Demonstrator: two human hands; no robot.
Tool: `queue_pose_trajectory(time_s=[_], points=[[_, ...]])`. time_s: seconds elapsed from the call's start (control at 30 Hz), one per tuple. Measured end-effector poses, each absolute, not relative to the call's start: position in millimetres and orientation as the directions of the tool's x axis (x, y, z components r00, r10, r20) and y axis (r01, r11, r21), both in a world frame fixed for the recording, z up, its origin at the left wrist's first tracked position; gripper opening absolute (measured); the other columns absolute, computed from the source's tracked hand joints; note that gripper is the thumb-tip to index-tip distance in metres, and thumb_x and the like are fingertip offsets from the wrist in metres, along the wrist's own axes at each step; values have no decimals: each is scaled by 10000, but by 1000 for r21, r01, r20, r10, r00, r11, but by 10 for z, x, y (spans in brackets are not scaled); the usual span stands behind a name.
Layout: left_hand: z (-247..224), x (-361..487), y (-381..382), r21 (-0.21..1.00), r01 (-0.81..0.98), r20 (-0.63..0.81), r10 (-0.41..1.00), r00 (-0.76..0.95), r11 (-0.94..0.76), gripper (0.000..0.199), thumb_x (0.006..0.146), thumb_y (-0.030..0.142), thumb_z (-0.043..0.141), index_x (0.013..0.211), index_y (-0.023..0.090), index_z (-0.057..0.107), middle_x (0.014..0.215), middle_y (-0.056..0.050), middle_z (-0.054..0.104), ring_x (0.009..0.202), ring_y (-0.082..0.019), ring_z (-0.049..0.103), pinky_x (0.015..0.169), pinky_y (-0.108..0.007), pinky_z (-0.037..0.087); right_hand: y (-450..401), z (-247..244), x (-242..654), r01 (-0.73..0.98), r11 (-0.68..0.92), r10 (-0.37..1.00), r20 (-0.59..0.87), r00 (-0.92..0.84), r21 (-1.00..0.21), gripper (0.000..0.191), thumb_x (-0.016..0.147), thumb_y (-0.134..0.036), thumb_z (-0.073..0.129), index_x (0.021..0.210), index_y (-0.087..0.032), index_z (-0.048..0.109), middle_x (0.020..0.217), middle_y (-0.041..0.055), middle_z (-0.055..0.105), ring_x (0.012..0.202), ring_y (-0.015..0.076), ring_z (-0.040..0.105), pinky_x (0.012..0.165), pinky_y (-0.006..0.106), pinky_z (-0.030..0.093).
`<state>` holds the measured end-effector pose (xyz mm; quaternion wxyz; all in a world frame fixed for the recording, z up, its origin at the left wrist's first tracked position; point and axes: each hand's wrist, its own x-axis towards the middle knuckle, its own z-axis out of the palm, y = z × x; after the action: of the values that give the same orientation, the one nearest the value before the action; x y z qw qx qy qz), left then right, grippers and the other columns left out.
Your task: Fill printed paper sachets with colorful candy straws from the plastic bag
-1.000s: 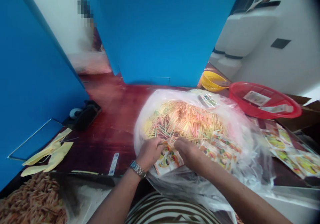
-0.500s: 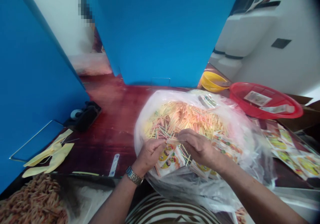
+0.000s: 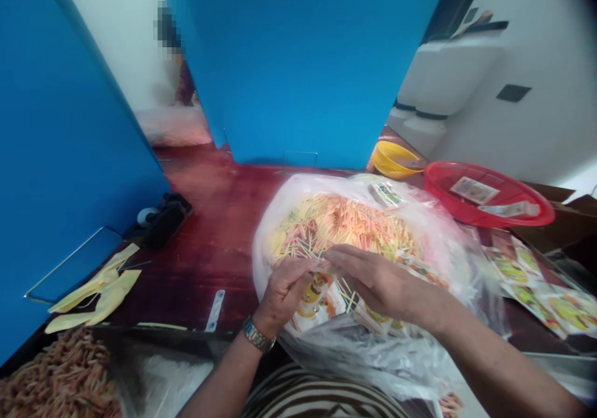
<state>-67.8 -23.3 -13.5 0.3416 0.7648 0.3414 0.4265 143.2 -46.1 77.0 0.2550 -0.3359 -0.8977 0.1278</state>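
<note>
A printed packet (image 3: 311, 300) with a yellow cartoon figure hangs from my left hand (image 3: 285, 288), whose fingers are closed on its upper edge. My right hand (image 3: 375, 278) meets the left at the top of that packet, fingers long and pressed together; its thumb is hidden beneath. Both hands are over a large clear plastic bag (image 3: 459, 262), opened out and filled with thin pastel sticks (image 3: 354, 216). More printed packets (image 3: 370, 318) lie below my right hand, in the near part of the bag.
Yellow strips (image 3: 105, 293) and a black tape dispenser (image 3: 163, 220) are on the dark red table (image 3: 205, 219) at left. Brown twisted snacks (image 3: 60, 374) fill the lower left. To the right are a red basin (image 3: 517, 216), a yellow basket (image 3: 394, 160) and flat packets (image 3: 559, 306). Blue panels (image 3: 298, 63) rise behind.
My hands have come closer together at the packet's top. The fingers of my right hand have straightened and moved slightly left. The view has shifted a little.
</note>
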Motion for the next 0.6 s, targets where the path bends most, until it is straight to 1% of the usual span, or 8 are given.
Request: queue_pose_trajectory(time_s=[0.03,0.1,0.2,0.27,0.33,0.43,0.53,0.6], points=[[-125,-685,-234,821,196,439,813,383,-536,273,898,249,451,1090,221,643,1085,-69,660,997,-188,563,902,-347,413,-499,784,1459,583,725,687,432,-584,-366,368,902,-129,385,1263,-172,445,1172,137,568,1083,202,552,857,349,506],[-85,-682,-234,806,141,497,788,364,-574,271,898,236,453,1093,224,641,1103,-67,660,1028,-193,559,940,-366,397,-582,781,1479,675,654,722,551,-419,-342,423,897,-128,397,1316,-185,405,1188,143,564,1118,222,532,878,378,497],[-24,-609,-246,753,97,578,726,372,-650,266,898,231,453,1085,217,640,1089,-71,667,1037,-198,562,979,-390,368,-699,679,1396,735,566,743,618,-258,-374,466,892,-166,450,1349,-212,368,1044,117,617,960,212,595,787,371,523],[-25,-538,-274,738,110,581,709,399,-666,288,896,243,459,1139,202,610,1081,-83,664,1020,-195,566,954,-374,390,-770,541,1338,746,564,746,605,-278,-354,500,890,-173,461,1369,-231,331,992,99,636,889,208,611,744,365,524],[-67,-494,-307,749,170,522,729,443,-640,347,891,267,475,1220,183,550,1032,-91,670,967,-186,581,888,-339,428,-853,361,1376,766,549,755,592,-281,-336,496,890,-154,445,1364,-246,332,1003,91,648,886,207,618,739,355,515],[-144,-537,-322,732,296,420,747,515,-614,297,896,292,465,1130,178,608,875,-73,691,843,-177,602,795,-313,442,-986,89,1661,843,434,817,533,-219,-318,411,884,-164,431,1291,-224,428,955,83,669,826,209,626,696,341,495],[-152,-644,-292,628,433,355,733,580,-647,271,909,288,425,936,187,675,791,-65,688,783,-184,595,764,-333,414,-986,-32,1960,951,282,874,442,-201,-125,282,873,-170,426,1116,-194,568,908,100,671,826,255,587,665,376,439],[-125,-678,-276,532,513,299,717,630,-673,264,907,296,432,910,193,674,794,-63,681,791,-196,578,761,-354,390,-827,8,1974,963,268,873,430,-230,-31,223,864,-167,443,1006,-178,614,936,115,655,873,268,541,694,381,403]])
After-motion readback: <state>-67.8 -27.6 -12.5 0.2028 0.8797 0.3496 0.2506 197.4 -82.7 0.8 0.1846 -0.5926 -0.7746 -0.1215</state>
